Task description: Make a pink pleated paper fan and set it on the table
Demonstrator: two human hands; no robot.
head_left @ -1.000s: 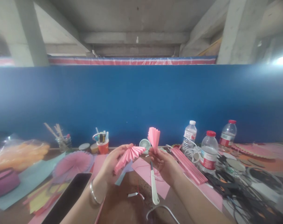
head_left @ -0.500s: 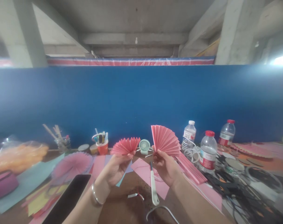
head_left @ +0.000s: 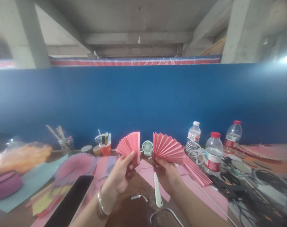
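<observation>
I'm watching left hand pinching left paper fan at base, right hand pinching right paper fan, both raised above table's near edge. Risk: thin grips slipping, pleats springing shut, fans dropping onto white-handled tool. Farther back, water bottle standing, could be getting knocked.

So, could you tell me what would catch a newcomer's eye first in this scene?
Most likely the two pink pleated paper fans held up at the centre: one fan in the left hand, the other fan spread wider in the right hand. Behind them runs a broad blue wall, and water bottles stand to the right on the cluttered table.
</observation>
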